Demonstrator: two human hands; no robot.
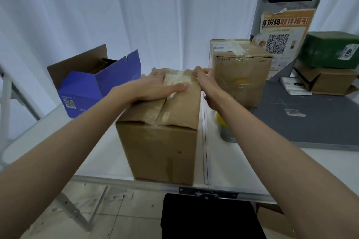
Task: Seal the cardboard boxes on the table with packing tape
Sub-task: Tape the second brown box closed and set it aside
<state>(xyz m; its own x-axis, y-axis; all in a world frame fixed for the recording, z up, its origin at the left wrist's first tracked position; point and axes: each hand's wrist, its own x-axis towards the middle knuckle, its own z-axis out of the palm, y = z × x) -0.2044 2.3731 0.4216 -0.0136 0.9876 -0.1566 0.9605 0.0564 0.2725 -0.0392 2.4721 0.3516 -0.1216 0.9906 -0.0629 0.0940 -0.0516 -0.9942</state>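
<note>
A brown cardboard box (161,147) stands at the middle of the white folding table (242,167), flaps closed. A strip of clear packing tape (178,79) lies across the far end of its top, and older tape runs along the centre seam. My left hand (155,85) lies flat on the top, fingers stretched over the strip. My right hand (204,77) is at the far right edge of the box top, fingers pinched on the end of the tape. Beneath my right forearm a yellow and grey roll (223,124), likely the tape roll, stands on the table, mostly hidden.
A second taped brown box (240,75) stands behind on the right, on the edge of a grey mat (310,118). An open blue box (87,87) sits at the back left. A green box (330,50) lies stacked on a brown one at the far right.
</note>
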